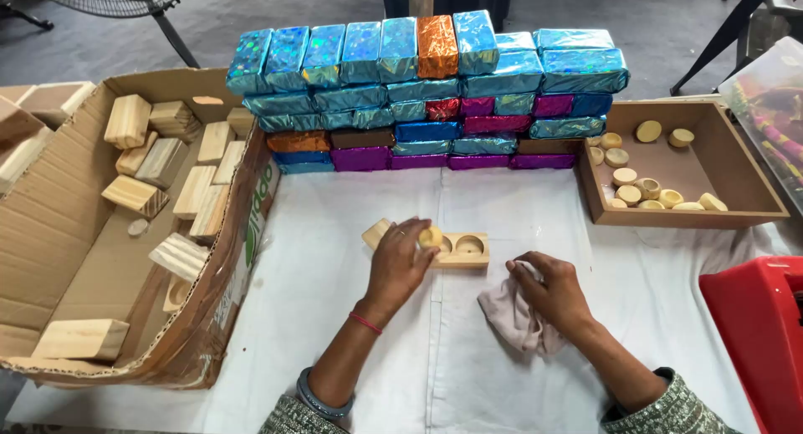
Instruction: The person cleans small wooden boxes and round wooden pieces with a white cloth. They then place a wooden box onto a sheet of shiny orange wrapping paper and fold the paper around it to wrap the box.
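Observation:
A light wooden block [458, 252] with round hollows lies on the white cloth [335, 317] in the middle of the table. My left hand [400, 262] rests over the block's left end and pinches a small round wooden cup [431, 236] at its fingertips, right above one hollow. My right hand [552, 292] lies to the right of the block, fingers closed on a crumpled beige rag [512, 317]. The rag sits flat on the cloth, apart from the block.
A stacked wall of shiny foil-wrapped blocks [435, 91] stands behind. A wooden tray [736, 208] with several small round cups is at the right. An open cardboard box [50, 233] of wooden blocks is at the left. A red plastic container [757, 317] sits at the right edge.

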